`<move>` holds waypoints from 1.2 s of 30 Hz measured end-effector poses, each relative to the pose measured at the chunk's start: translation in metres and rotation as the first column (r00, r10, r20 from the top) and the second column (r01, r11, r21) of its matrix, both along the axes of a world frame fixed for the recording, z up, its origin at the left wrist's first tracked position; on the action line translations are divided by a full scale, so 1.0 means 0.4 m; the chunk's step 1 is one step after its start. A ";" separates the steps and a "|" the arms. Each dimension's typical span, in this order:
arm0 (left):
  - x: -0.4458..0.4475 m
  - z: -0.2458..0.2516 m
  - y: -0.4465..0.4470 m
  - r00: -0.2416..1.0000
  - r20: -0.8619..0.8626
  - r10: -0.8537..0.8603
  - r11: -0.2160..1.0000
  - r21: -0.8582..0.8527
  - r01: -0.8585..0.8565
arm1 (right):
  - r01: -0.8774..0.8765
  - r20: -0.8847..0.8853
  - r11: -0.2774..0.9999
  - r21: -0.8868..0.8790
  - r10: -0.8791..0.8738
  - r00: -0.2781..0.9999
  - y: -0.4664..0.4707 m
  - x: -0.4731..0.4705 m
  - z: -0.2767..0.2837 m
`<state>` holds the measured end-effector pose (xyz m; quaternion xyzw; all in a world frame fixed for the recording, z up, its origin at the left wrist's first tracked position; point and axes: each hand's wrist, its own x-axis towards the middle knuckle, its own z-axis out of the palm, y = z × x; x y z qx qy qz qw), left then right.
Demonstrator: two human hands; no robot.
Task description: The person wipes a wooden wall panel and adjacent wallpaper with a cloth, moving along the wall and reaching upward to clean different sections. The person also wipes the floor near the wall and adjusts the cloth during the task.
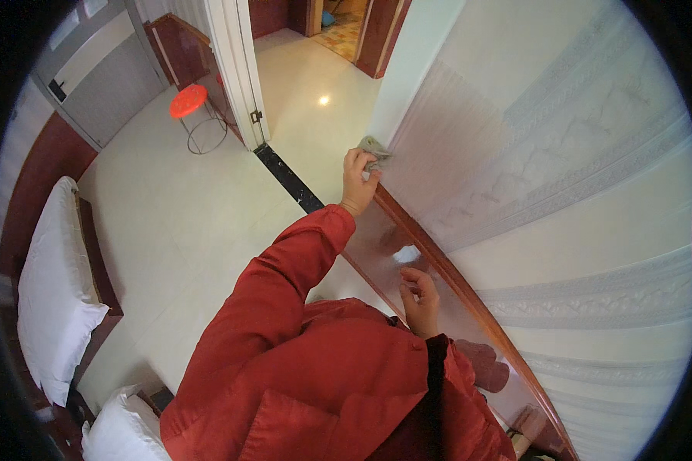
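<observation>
My left hand [360, 183] reaches forward with a crumpled grey-green cloth [373, 151] in its fingers. The cloth touches the wall by the white door jamb [401, 86], at the far end of a reddish-brown wooden rail [438, 256]. Below the rail runs a glossy dark-red wainscot panel [375, 242]. In front of my red jacket, my right hand [422, 302] is raised beside the panel, its fingers loosely curled and nothing visible in them.
Patterned wallpaper [530, 190] covers the wall above the rail. A black threshold strip [288, 177] crosses the doorway. An orange-topped stool [188, 101] stands beyond, near a grey door [109, 75]. White-covered beds or cushions [60, 288] line the left.
</observation>
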<state>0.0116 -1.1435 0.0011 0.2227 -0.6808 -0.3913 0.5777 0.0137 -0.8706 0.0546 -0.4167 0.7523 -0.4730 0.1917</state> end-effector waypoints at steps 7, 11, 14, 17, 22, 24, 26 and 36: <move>-0.008 -0.092 0.011 1.000 0.024 -0.008 0.989 0.146 0.004 | 0.074 0.031 0.997 -0.024 -0.073 0.997 0.010 0.003 -0.020; -0.011 -0.122 0.002 0.998 0.063 0.025 0.990 0.136 -0.033 | 0.042 0.082 0.999 0.017 -0.044 0.996 0.018 0.000 -0.035; -0.016 -0.134 0.005 0.993 0.113 0.045 0.990 0.124 -0.059 | 0.044 0.087 0.999 0.030 -0.046 0.995 0.025 -0.002 -0.045; -0.014 -0.139 0.024 0.977 0.204 0.057 0.997 0.048 -0.068 | 0.065 0.100 0.998 0.004 -0.065 0.993 0.032 -0.001 -0.054; -0.011 -0.139 0.111 0.938 0.345 -0.001 0.997 -0.072 0.028 | 0.098 0.125 0.995 -0.006 -0.096 0.987 0.046 -0.003 -0.067; -0.018 -0.139 0.142 0.933 0.354 -0.073 0.995 -0.036 0.091 | 0.125 0.129 0.992 0.032 -0.128 0.983 0.050 -0.004 -0.071; -0.023 -0.148 0.172 0.932 0.338 -0.128 0.989 -0.020 0.143 | 0.110 0.102 0.994 0.006 -0.110 0.989 0.054 -0.006 -0.078; -0.002 -0.131 0.391 0.623 -0.219 -0.751 0.118 0.884 0.452 | 0.354 0.219 0.933 -0.067 -0.332 0.917 0.096 -0.054 -0.144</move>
